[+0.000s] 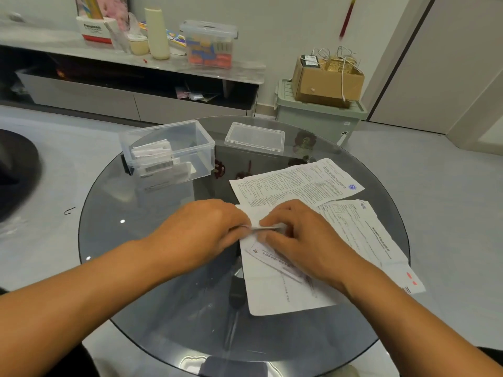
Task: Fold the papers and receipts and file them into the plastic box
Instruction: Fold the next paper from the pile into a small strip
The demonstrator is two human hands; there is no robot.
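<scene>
Head view: left hand (206,229) & right hand (296,235) pinch folded receipt (268,227) over loose papers (288,289), plastic box (167,151) beyond. Risk: uneven pressure → crooked crease, slip.

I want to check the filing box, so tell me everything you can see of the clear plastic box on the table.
The clear plastic box is rectangular, with see-through walls and a thicker rim. It stands upright and open at the far left of the round glass table. Folded white papers stand and lie inside, mostly at its left end. Its lid lies apart to the right. Neither hand touches it.
</scene>
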